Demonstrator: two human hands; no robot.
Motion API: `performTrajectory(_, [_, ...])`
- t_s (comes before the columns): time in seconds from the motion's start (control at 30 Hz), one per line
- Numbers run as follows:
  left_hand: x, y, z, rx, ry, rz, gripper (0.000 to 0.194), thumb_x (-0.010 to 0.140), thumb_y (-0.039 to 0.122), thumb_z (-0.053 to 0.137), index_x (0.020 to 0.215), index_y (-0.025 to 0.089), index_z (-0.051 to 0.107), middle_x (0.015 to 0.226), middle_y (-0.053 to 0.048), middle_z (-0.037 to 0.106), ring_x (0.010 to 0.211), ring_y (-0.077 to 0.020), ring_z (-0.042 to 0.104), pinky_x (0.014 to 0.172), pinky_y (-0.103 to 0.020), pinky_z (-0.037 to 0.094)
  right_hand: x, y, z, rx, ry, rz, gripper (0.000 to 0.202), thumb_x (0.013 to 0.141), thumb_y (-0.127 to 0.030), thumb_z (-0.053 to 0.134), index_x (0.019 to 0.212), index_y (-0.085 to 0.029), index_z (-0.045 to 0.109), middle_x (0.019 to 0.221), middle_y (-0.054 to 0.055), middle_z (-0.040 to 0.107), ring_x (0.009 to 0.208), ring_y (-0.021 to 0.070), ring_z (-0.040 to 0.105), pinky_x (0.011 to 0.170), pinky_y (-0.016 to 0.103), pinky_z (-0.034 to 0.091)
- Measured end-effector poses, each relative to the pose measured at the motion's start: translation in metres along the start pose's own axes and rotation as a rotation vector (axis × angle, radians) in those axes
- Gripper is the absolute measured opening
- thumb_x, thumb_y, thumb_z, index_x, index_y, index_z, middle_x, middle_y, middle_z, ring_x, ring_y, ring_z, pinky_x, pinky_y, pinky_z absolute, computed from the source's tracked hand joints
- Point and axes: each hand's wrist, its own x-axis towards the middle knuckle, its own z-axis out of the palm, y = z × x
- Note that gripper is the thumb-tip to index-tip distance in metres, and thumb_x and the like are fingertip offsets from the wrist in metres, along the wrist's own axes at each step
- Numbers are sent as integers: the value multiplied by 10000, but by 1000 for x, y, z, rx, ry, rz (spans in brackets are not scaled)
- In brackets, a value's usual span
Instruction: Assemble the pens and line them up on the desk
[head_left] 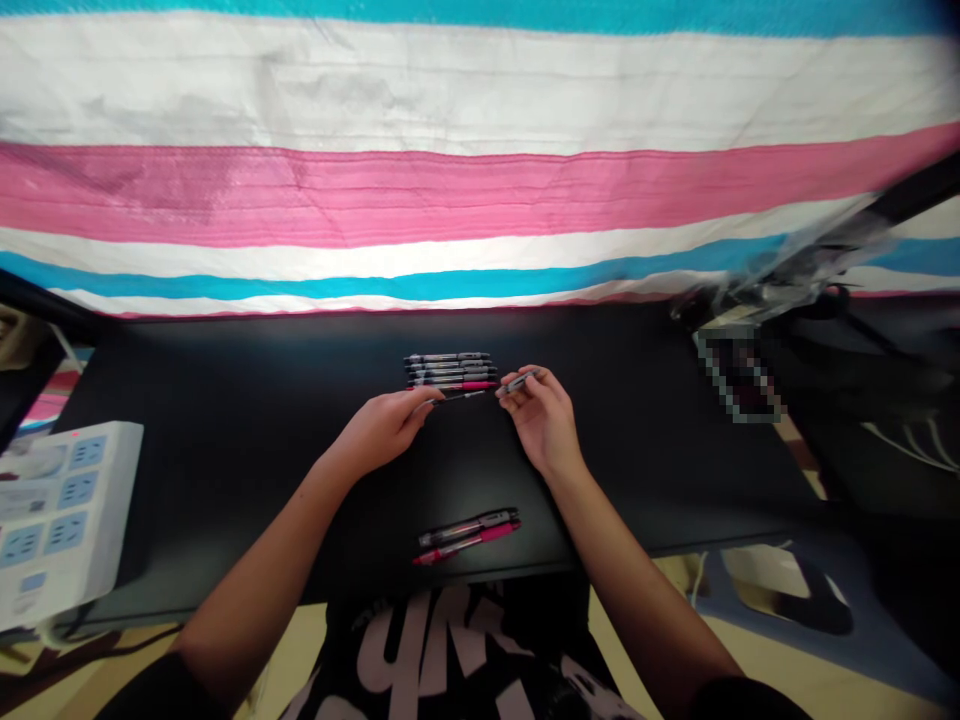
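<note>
My left hand (390,425) pinches the end of a thin dark pen refill (463,397), which points right toward my other hand. Between the fingertips of my right hand (544,415) is a grey pen barrel (519,383), tilted up to the right. A small gap separates the two parts. Just beyond my hands lies a row of several pens (448,368), mostly black and grey, with a pink one nearest me. Closer to my body are a black pen (469,528) and a pink pen (469,545), side by side.
A white power strip (112,500) stands at the left end of the black table (247,380). Clear plastic wrapping (787,270) and a blurred-out object (739,375) are at the right. A striped sheet (450,200) hangs behind. A blue-grey stool (810,610) is below right.
</note>
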Motion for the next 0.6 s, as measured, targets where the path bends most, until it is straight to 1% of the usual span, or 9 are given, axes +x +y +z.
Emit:
performTrajectory(0.07, [0, 0, 1, -3, 3, 1, 291, 1053, 265, 440, 1246, 219, 654, 931, -51, 757, 778, -184, 710, 757, -288, 509, 1, 0, 0, 11, 36, 11, 211, 853, -371, 755, 951, -232, 630, 756, -23, 648, 711, 139, 677, 627, 252, 537])
performTrajectory(0.13, [0, 0, 1, -3, 4, -1, 294, 1055, 269, 438, 1246, 215, 655, 932, -53, 759, 784, -186, 714, 765, -291, 516, 1, 0, 1, -8, 28, 33, 183, 852, -352, 730, 933, -231, 618, 730, -36, 602, 661, 131, 647, 590, 250, 518])
performTrajectory(0.2, [0, 1, 1, -1, 3, 0, 297, 1056, 274, 439, 1249, 211, 656, 944, -54, 763, 793, -186, 719, 779, -293, 525, 0, 2, 2, -39, -25, 62, 161, 814, -280, 728, 904, -228, 604, 750, -44, 590, 577, 97, 576, 541, 233, 461])
performTrajectory(0.27, [0, 1, 1, 5, 2, 10, 299, 1057, 279, 442, 1251, 212, 659, 969, -55, 769, 809, -187, 726, 798, -296, 535, -2, 4, 3, -94, -106, 83, 159, 786, -234, 736, 888, -220, 616, 745, -57, 550, 498, 52, 450, 489, 213, 364])
performTrajectory(0.33, [0, 2, 1, 18, -2, 27, 303, 1061, 287, 442, 1255, 218, 664, 1010, -57, 775, 845, -193, 737, 821, -306, 545, -5, 5, 3, -205, -186, 84, 157, 797, -261, 761, 896, -212, 650, 735, -59, 512, 488, 41, 382, 473, 216, 303])
performTrajectory(0.4, [-1, 2, 1, 35, -5, 47, 306, 1064, 295, 442, 1259, 229, 668, 1078, -60, 778, 910, -206, 746, 848, -319, 553, -8, 6, 3, -336, -237, 79, 185, 822, -333, 782, 904, -205, 676, 705, -51, 497, 506, 59, 390, 475, 234, 296])
performTrajectory(0.43, [-1, 1, 2, 42, -6, 55, 306, 1064, 295, 444, 1262, 235, 669, 1112, -62, 776, 947, -213, 747, 863, -326, 555, -9, 6, 3, -382, -248, 78, 207, 827, -363, 790, 906, -206, 682, 690, -47, 502, 510, 68, 396, 476, 242, 296])
performTrajectory(0.5, [-2, 1, 2, 49, 1, 66, 303, 1062, 288, 447, 1260, 240, 671, 1156, -66, 769, 1001, -221, 744, 887, -333, 556, -10, 5, 5, -392, -244, 77, 237, 826, -404, 797, 896, -208, 683, 715, -28, 566, 498, 67, 381, 469, 253, 284])
performTrajectory(0.6, [-2, 0, 2, 36, 19, 62, 287, 1058, 274, 448, 1234, 231, 671, 1170, -74, 756, 1027, -223, 735, 901, -335, 550, -9, 2, 8, -285, -208, 50, 243, 816, -407, 798, 855, -205, 670, 901, 28, 702, 456, 33, 325, 453, 257, 264])
